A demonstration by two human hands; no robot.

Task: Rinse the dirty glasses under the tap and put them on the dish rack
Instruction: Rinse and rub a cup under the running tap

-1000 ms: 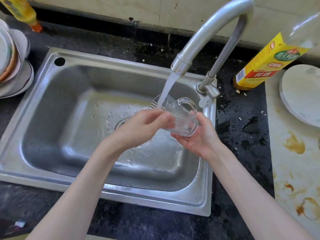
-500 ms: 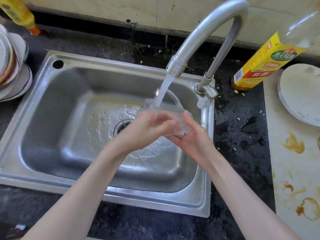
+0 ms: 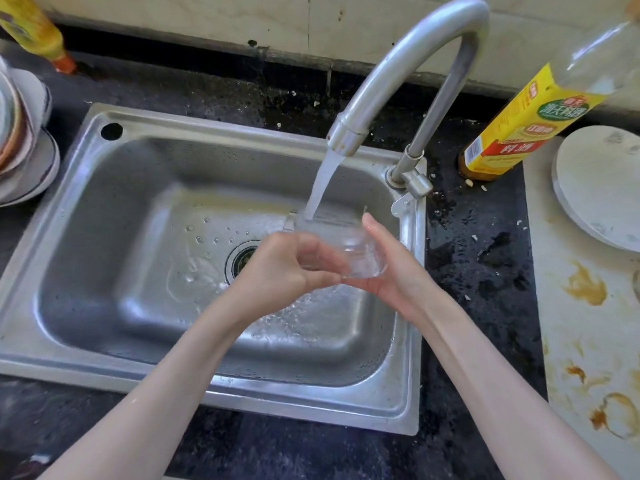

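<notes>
A clear glass point(image 3: 349, 245) is held over the steel sink point(image 3: 104, 209), its mouth up under the stream from the curved tap point(image 3: 408, 60). My left hand point(image 3: 280, 271) curls round the glass's left side and base. My right hand point(image 3: 394, 268) cups the right side, fingers straight along the wall and thumb under the base. Water runs into the glass and spills to the basin below. The dish rack is not in view.
Stacked bowls and plates point(image 3: 24, 147) sit at the left edge. A yellow-labelled bottle point(image 3: 526, 123) stands right of the tap, beside a round white board point(image 3: 599, 185) on a stained counter point(image 3: 588, 341). Another yellow bottle point(image 3: 34, 32) stands at the back left. The drain point(image 3: 242, 261) is open.
The glass has turned from lying tilted on its side with its handle up to mouth-up under the stream. Both hands shifted slightly left and lower with it.
</notes>
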